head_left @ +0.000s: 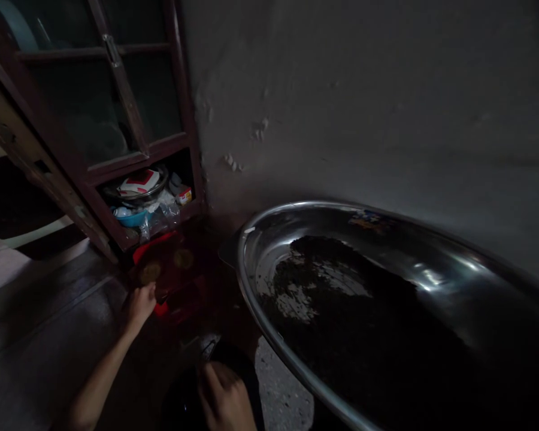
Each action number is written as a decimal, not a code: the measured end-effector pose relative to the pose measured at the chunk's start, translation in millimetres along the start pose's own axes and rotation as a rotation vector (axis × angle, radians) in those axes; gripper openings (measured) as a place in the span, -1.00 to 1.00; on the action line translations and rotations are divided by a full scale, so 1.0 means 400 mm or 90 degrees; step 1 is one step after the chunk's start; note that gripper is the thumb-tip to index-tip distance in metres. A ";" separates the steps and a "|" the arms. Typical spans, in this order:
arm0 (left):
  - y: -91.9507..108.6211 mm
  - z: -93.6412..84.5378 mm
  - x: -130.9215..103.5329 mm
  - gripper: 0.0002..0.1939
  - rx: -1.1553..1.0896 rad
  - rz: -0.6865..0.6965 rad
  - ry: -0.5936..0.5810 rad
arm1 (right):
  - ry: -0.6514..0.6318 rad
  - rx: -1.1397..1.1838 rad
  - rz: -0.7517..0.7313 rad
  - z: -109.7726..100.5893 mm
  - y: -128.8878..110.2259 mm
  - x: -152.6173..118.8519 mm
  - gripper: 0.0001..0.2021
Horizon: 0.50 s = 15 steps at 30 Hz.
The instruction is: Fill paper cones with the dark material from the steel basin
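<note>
My left hand (140, 308) is closed, its fingers curled at the near left edge of a red item (166, 263) with two round yellowish shapes on it. A small dark piece shows by its fingertips, too dim to name. My right hand (227, 392) is low in the picture, its fingers bent together just below a small thin metal loop (209, 348). Shadow hides what either hand grips. To the right of both hands stands a large shiny metal basin (269, 335), with dark, loose, leaf-like matter (341, 311) spread over its bottom.
A dark red cabinet (139, 146) with glass panes stands at the back left. Its low opening holds a blue bowl (132, 219), a clear plastic bag (164, 212) and a small box (184, 196). A grey wall (341, 120) rises behind the basin. Speckled floor (282, 383) shows below it.
</note>
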<state>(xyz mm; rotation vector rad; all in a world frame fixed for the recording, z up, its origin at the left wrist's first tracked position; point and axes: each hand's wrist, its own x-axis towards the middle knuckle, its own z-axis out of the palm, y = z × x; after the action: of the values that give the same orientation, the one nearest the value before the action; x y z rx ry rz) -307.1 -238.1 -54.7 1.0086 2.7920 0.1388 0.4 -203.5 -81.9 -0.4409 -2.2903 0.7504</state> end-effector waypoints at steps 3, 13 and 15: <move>-0.099 -0.061 -0.100 -0.55 -0.139 -0.024 0.154 | -0.091 -0.025 0.061 0.087 0.021 0.148 -0.78; -0.291 -0.042 -0.460 -0.56 -0.166 -0.380 0.288 | -0.319 -0.218 0.061 0.372 0.175 0.394 -0.47; -0.281 -0.038 -0.480 -0.58 -0.161 -0.395 0.295 | -0.372 -0.195 -0.007 0.411 0.185 0.409 -0.51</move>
<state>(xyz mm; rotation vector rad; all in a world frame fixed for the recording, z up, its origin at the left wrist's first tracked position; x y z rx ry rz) -234.9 -447.9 -31.6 0.0246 3.2230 0.6902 -222.6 -129.8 -145.6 -0.3773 -2.9754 0.5715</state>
